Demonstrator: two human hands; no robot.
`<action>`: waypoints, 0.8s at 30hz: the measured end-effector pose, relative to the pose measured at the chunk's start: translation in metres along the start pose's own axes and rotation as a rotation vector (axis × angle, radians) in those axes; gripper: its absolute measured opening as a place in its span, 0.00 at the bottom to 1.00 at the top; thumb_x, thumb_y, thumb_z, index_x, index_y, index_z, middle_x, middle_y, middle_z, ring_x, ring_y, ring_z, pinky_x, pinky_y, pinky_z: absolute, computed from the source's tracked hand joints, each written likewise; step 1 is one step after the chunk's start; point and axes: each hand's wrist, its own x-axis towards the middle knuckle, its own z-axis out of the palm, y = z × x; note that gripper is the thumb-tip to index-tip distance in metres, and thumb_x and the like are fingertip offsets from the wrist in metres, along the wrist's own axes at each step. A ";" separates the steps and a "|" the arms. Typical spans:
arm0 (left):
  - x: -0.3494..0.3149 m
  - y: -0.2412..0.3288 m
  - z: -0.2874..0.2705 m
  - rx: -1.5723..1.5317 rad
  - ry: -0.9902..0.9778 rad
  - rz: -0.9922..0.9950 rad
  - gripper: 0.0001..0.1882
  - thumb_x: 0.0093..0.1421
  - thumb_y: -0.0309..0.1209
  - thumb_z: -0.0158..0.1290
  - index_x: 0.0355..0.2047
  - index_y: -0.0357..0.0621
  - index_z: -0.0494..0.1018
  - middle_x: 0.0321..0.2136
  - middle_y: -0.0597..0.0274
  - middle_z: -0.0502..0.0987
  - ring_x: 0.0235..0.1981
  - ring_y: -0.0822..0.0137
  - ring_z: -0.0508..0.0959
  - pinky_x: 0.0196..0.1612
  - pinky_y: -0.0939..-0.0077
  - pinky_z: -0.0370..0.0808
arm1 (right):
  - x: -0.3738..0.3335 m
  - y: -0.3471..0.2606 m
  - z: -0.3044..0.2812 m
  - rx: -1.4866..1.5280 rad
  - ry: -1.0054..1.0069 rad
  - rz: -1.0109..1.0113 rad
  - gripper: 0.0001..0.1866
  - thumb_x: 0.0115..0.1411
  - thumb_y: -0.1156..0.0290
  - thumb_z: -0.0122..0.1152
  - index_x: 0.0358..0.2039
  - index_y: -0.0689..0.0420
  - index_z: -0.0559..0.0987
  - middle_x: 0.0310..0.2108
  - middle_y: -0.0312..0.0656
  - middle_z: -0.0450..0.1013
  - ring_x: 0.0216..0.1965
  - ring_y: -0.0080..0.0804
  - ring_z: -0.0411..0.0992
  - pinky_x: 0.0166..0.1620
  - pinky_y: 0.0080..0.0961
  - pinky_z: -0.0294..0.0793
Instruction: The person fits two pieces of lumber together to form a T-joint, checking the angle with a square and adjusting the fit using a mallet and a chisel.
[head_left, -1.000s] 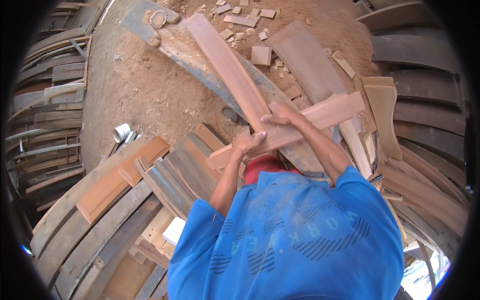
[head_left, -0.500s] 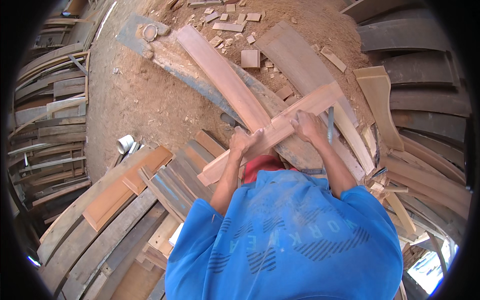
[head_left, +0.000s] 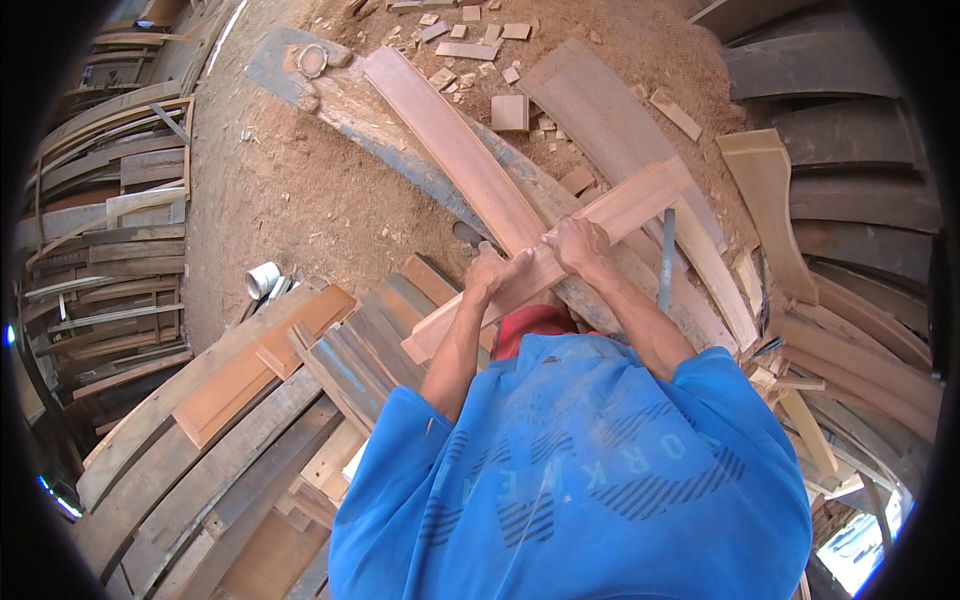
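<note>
A pale reddish wooden board (head_left: 638,198) lies slantwise in front of me, its right end farther away than its left. My left hand (head_left: 490,272) is closed on the board left of its middle, thumb pointing along it. Close by on the right, my right hand (head_left: 577,246) grips the same board from above, with its fingers partly hidden. A second long board (head_left: 455,150) runs away to the far left, and its near end meets the held board between my two hands. Whether the two are joined there I cannot tell. Beneath both is a thick, worn plank (head_left: 390,165) with grey-blue paint.
Small wood offcuts (head_left: 468,50) litter the sawdust-covered ground beyond. A wide board (head_left: 615,120) and a grey-blue metal bar (head_left: 667,260) lie to the right. Stacked planks (head_left: 250,430) fill the near left, with a white cup (head_left: 263,280) beside them. More timber (head_left: 850,205) lines the right.
My right hand has slid left along the held board, closer to my left hand. The left hand keeps its place on the board. The whole view has shifted slightly.
</note>
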 end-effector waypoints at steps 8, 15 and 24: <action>-0.011 0.000 -0.005 -0.071 0.134 0.132 0.65 0.48 0.58 0.70 0.68 0.23 0.48 0.61 0.25 0.66 0.64 0.38 0.69 0.68 0.52 0.65 | -0.032 0.113 0.036 0.239 0.232 -0.084 0.21 0.63 0.57 0.59 0.49 0.60 0.79 0.49 0.58 0.76 0.50 0.55 0.76 0.55 0.51 0.73; -0.018 0.054 0.028 0.156 0.563 0.189 0.62 0.43 0.52 0.75 0.68 0.36 0.51 0.66 0.24 0.53 0.67 0.31 0.59 0.68 0.45 0.62 | -0.073 0.248 0.076 -0.041 0.367 0.304 0.35 0.61 0.51 0.66 0.59 0.65 0.73 0.59 0.59 0.72 0.60 0.58 0.71 0.63 0.46 0.69; 0.000 0.046 0.025 -0.086 0.535 0.324 0.53 0.47 0.45 0.73 0.66 0.41 0.55 0.63 0.27 0.56 0.64 0.29 0.62 0.67 0.45 0.63 | -0.068 0.273 0.088 0.546 0.358 0.197 0.22 0.60 0.60 0.68 0.44 0.66 0.80 0.30 0.49 0.81 0.31 0.39 0.80 0.38 0.39 0.78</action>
